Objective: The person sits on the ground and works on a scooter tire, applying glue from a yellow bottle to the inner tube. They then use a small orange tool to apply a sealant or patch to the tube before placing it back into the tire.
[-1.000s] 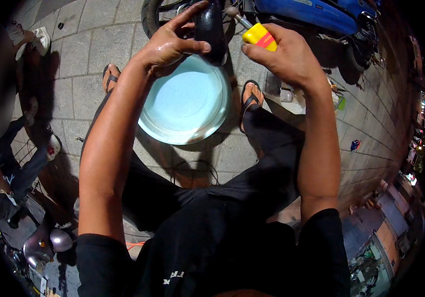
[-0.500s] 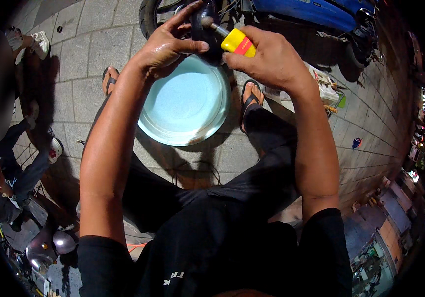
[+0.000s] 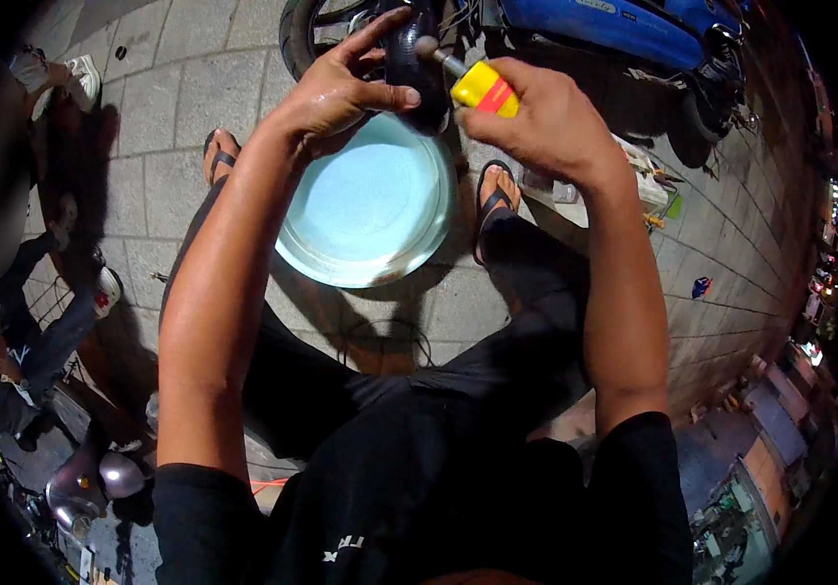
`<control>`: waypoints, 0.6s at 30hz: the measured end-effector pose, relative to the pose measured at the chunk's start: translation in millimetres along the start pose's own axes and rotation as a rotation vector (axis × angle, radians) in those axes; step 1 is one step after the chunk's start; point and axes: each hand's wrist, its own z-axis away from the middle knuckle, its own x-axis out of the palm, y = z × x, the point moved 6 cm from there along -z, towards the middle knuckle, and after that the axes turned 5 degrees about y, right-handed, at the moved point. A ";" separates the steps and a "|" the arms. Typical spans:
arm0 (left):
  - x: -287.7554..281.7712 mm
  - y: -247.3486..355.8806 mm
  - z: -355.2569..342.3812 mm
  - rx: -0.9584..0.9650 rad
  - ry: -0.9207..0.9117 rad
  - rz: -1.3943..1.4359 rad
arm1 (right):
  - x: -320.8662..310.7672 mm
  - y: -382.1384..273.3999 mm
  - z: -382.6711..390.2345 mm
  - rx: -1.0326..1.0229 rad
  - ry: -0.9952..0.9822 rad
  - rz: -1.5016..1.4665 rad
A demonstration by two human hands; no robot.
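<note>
- Head view: black tube (image 3: 412,70) by far rim of basin (image 3: 365,210), clamped in left hand (image 3: 336,95), thumb (image 3: 394,96) across it.
- Yellow tool (image 3: 483,88) gripped tight in right hand (image 3: 557,119); ball tip (image 3: 427,46) at tube's right edge, cannot tell if touching.
- Brace tube firmly; use light, even pressure; steer tip clear of left thumb.

Counted up, there are two bare hands (image 3: 336,96), one yellow tool (image 3: 485,88), one glossy black tube (image 3: 413,60) and one pale blue basin (image 3: 326,274). Two black flip-flops (image 3: 494,201) (one to each foot (image 3: 499,178)) and one blue motorbike (image 3: 584,27) also show.
</note>
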 end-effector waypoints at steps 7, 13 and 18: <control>-1.2 0.4 -1.9 0.076 0.049 -0.199 | 6.6 -5.4 -2.4 -0.057 -0.009 0.049; 2.5 -0.7 -2.0 0.034 -0.032 -0.111 | 8.2 -4.0 1.2 -0.043 -0.080 -0.038; 3.9 -3.8 -1.1 0.043 -0.020 -0.136 | 1.6 -2.3 -0.5 -0.037 -0.051 -0.026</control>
